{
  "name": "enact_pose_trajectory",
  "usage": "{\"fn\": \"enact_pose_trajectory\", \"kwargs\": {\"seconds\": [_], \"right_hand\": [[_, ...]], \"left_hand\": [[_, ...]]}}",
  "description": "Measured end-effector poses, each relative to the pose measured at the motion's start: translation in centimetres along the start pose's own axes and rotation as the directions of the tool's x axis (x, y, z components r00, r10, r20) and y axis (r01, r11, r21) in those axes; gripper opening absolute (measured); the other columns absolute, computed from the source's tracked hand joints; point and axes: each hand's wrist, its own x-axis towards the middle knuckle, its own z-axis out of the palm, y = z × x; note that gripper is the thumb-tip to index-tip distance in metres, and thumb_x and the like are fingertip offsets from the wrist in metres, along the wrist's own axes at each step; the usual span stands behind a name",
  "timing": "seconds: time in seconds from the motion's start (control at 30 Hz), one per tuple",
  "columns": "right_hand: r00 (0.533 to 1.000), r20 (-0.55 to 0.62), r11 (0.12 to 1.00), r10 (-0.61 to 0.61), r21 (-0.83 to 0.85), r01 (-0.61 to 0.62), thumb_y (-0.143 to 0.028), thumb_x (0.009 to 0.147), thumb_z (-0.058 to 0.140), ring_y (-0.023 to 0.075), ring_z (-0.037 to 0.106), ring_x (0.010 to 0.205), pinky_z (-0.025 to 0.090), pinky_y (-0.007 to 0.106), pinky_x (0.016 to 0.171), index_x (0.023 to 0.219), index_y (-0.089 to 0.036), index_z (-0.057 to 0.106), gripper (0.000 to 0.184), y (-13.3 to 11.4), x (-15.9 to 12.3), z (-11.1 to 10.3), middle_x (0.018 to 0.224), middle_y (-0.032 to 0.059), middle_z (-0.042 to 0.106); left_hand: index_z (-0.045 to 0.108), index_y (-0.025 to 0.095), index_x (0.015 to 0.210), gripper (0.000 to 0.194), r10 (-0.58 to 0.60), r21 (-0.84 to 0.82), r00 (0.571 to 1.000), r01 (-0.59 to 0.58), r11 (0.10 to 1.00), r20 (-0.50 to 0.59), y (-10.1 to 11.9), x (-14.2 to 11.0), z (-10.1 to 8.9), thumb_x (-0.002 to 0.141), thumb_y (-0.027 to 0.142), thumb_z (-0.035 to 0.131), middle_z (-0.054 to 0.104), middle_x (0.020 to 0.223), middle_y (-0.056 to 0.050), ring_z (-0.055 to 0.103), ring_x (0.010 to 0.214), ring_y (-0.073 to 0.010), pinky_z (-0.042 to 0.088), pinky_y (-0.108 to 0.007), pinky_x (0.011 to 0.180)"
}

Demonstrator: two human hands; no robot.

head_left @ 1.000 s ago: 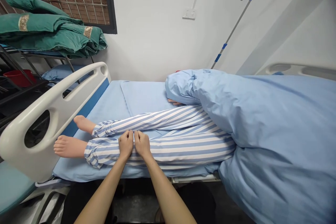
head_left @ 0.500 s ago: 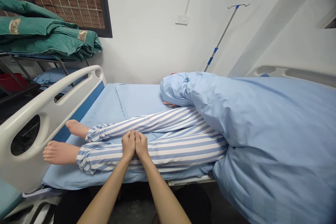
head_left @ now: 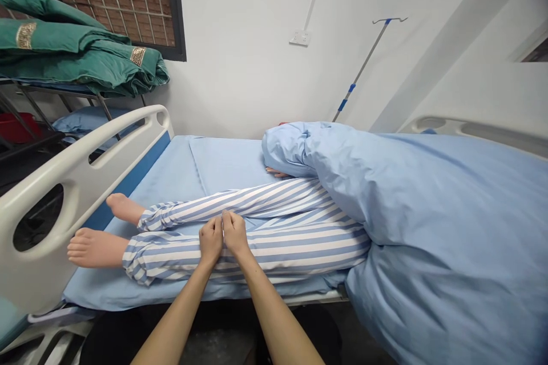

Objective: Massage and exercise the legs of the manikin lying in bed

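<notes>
My left hand [head_left: 211,240] and my right hand [head_left: 234,234] are closed side by side, knuckles up, over the near lower leg. Their curled fingers face away from me, so whatever they may hold is hidden. Beneath them lie two legs in blue-and-white striped trousers [head_left: 295,245], stretched along the bed. The near bare foot [head_left: 96,248] and the far bare foot [head_left: 125,208] look smooth, like a manikin's, and point toward the footboard. A light blue quilt [head_left: 419,211] covers the upper body, with some fingertips [head_left: 276,172] showing at its edge.
A white footboard [head_left: 81,182] with oval openings stands at left. Light blue sheet [head_left: 226,159] covers the mattress. Behind it are an IV pole [head_left: 363,63] and a wall socket [head_left: 300,38]. Folded green quilts [head_left: 94,63] lie on a rack under a barred window [head_left: 115,0].
Both fists stay over the near lower leg. My right hand has shifted slightly right and up, its fingers now a little ahead of the left. The view has tilted slightly.
</notes>
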Motion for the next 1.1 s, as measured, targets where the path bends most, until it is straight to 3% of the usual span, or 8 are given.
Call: {"fn": "enact_pose_trajectory", "kwargs": {"seconds": [0.23,0.5,0.7,0.83,1.1], "right_hand": [[1.000,-0.002,0.994,-0.002,-0.111,0.001,-0.031,0.088,0.033,0.0105,0.041,0.052,0.026,0.023,0.053,0.057,-0.017,0.043,0.036,2.8,-1.0,0.3,0.053,-0.0016,0.047],[0.999,-0.038,0.999,-0.009,-0.050,0.007,-0.036,0.089,0.031,0.0106,0.041,0.052,0.028,0.022,0.052,0.056,-0.017,0.045,0.040,2.8,-1.0,-0.1,0.052,-0.0013,0.046],[0.999,-0.051,1.000,0.009,0.029,-0.007,-0.036,0.088,0.031,0.0114,0.044,0.056,0.031,0.022,0.053,0.058,-0.017,0.047,0.040,3.0,-1.0,-0.4,0.057,0.0007,0.052],[0.995,-0.091,0.996,0.051,0.083,-0.044,-0.038,0.088,0.031,0.0116,0.044,0.055,0.032,0.022,0.053,0.058,-0.016,0.046,0.039,2.9,-1.0,-0.6,0.056,0.0007,0.052],[0.985,-0.145,0.991,0.095,0.111,-0.079,-0.036,0.085,0.034,0.0108,0.041,0.054,0.032,0.021,0.052,0.057,-0.017,0.043,0.035,2.9,-1.0,-0.5,0.055,-0.0005,0.049]], "left_hand": [[0.045,0.016,0.054,0.036,-0.025,0.046,1.000,0.025,0.999,-0.003,-0.2,-0.1,0.2,0.083,0.036,0.036,0.049,0.052,0.001,0.039,0.052,-0.0105,0.027,-0.023,0.054],[0.043,0.016,0.054,0.037,-0.001,0.051,0.999,-0.002,0.999,0.052,-0.1,-0.1,0.5,0.083,0.038,0.037,0.044,0.051,0.002,0.037,0.053,-0.0102,0.027,-0.023,0.055],[0.033,0.017,0.051,0.037,-0.092,-0.161,0.995,0.096,0.982,0.032,1.8,0.6,1.2,0.080,0.039,0.042,0.033,0.049,0.004,0.031,0.051,-0.0089,0.026,-0.022,0.050],[0.035,0.017,0.051,0.036,-0.140,-0.267,0.990,0.135,0.954,0.004,2.5,0.2,2.2,0.079,0.038,0.043,0.036,0.049,0.004,0.033,0.050,-0.0089,0.028,-0.022,0.049],[0.041,0.017,0.053,0.037,-0.111,-0.112,0.993,0.114,0.987,0.036,1.7,-0.8,2.3,0.081,0.041,0.040,0.044,0.050,0.002,0.036,0.052,-0.0102,0.028,-0.022,0.051]]}}
